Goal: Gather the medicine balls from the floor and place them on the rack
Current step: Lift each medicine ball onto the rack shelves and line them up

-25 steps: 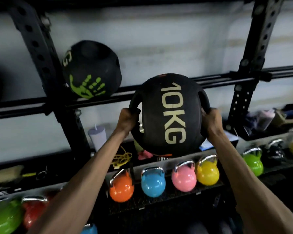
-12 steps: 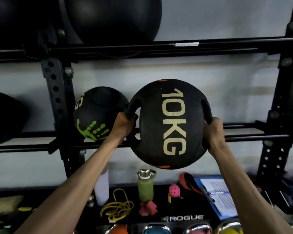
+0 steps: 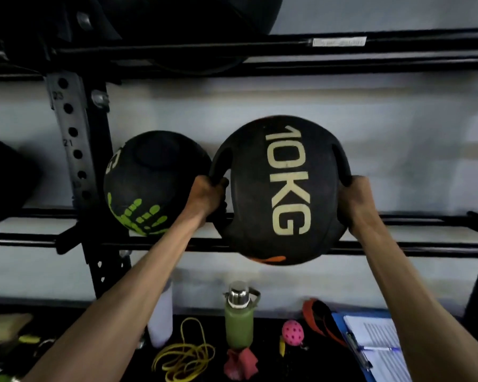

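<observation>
Medicine ball (image 3: 249, 194): 10KG lettering (image 3: 287, 180) vertical; left hand (image 3: 207, 194), right hand (image 3: 355, 199) grip handles (image 3: 220, 161).

Top black ball (image 3: 177, 12) cropped by upper edge, far-left ball (image 3: 3, 180) cut by frame, rail label (image 3: 339, 41) unreadably blurred

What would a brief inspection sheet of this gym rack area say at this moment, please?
Surface: black steel rack's middle rails carry one ball; lower black shelf holds small items.
Job's things: large black rubber ball marked 10KG held against the rails, seating unclear; smaller black ball with green handprint sits beside it.
Clutter: green steel-capped bottle, white tumbler, pink perforated ball, blue clipboard with papers.
Grippers: left hand and right hand each grip a side handle of the 10KG ball.
Cables: yellow looped cord on the shelf.
Surroundings: pale wall; big dark balls on upper rails.
</observation>
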